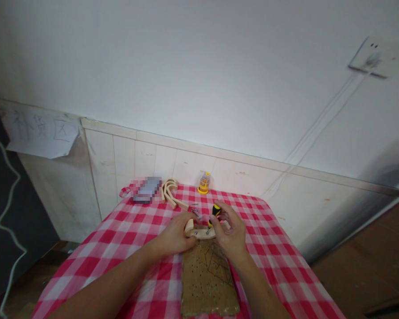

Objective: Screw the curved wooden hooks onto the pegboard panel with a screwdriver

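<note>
My left hand point(176, 235) is closed round the left end of a curved pale wooden piece point(202, 232) that lies on the far edge of a brown cardboard sheet point(208, 279). My right hand point(229, 232) grips a screwdriver with a black and yellow handle point(215, 210), held nearly upright with its tip down on the wooden piece. Small screws show on the piece's upper face.
The table carries a red and white checked cloth point(272, 252). Further back lie several curved wooden pieces point(170, 191), a few loose screws point(194, 211), a yellow screwdriver-bit holder point(204, 183) and a grey object point(146, 189). A white wall stands close behind.
</note>
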A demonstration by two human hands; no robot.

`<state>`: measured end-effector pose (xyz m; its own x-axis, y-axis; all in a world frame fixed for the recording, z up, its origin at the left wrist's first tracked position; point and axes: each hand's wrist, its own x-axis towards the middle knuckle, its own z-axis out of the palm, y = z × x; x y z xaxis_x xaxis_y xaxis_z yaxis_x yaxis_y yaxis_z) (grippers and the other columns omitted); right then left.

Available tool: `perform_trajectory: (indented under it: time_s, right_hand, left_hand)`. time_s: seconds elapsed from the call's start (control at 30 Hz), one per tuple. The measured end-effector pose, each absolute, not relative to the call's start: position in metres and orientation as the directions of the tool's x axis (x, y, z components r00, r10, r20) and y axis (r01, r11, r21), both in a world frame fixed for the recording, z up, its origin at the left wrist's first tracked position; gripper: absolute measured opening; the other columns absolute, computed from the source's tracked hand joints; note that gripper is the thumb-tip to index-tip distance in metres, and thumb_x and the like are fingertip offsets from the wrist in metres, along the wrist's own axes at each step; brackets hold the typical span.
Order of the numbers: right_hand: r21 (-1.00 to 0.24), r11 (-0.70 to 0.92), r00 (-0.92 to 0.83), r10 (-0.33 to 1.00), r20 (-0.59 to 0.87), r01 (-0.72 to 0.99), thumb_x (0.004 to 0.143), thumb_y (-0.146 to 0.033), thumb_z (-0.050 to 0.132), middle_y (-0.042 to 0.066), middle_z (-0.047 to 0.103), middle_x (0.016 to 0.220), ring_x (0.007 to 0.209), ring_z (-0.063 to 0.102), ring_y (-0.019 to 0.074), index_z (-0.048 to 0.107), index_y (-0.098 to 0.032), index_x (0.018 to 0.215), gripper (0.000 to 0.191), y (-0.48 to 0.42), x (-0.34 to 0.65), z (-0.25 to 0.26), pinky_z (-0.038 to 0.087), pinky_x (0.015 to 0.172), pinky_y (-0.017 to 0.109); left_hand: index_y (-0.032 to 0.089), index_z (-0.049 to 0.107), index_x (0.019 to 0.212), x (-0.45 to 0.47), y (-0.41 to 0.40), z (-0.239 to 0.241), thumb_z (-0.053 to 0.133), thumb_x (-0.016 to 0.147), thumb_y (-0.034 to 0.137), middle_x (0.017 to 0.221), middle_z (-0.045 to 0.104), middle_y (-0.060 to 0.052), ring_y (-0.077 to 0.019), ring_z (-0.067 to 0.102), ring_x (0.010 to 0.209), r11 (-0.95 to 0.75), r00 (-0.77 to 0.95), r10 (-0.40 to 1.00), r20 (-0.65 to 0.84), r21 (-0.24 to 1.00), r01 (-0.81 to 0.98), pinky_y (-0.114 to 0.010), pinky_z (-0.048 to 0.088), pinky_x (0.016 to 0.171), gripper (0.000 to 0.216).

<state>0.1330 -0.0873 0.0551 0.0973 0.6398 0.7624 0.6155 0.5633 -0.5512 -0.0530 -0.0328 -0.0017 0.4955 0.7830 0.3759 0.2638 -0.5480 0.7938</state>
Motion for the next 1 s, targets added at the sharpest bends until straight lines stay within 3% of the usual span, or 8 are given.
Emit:
perform_trajectory:
  time_s: [0.27,0.63,1.0]
  right_hand:
    - [-0.599,0.546,0.113,0.677,0.727,0.586,0.091,-0.019,0.059,0.008,0.076,0.106,0.090,0.076,0.0214,0.063,-0.024,0.125,0.035,-0.0889,0.1343,0.0501,0.064,0.081,0.036]
    - [-0.540,0.562,0.102,0.628,0.771,0.626,0.089,-0.019,0.063,0.006,0.075,0.101,0.083,0.074,0.0198,0.064,-0.024,0.122,0.033,-0.0865,0.1346,0.0500,0.063,0.075,0.033]
    - [-0.557,0.548,0.119,0.637,0.761,0.624,0.088,-0.021,0.067,0.005,0.075,0.096,0.080,0.074,0.0198,0.065,-0.024,0.120,0.032,-0.0878,0.1333,0.0520,0.062,0.074,0.033]
  left_hand:
    - [0.020,0.063,0.108,-0.0520,-0.0342,0.0004,0.064,0.061,0.008,0.112,0.070,-0.008,-0.0273,0.066,0.103,-0.549,0.486,0.788,0.377,0.788,0.279,-0.041,0.051,0.095,0.048]
    - [0.019,0.064,0.109,-0.0516,-0.0334,-0.0006,0.063,0.062,0.009,0.111,0.071,-0.008,-0.0269,0.066,0.103,-0.564,0.487,0.776,0.401,0.786,0.252,-0.040,0.051,0.094,0.048]
    - [0.020,0.063,0.110,-0.0517,-0.0309,-0.0064,0.064,0.063,0.009,0.113,0.070,-0.008,-0.0267,0.065,0.104,-0.552,0.487,0.782,0.389,0.795,0.252,-0.040,0.050,0.095,0.049]
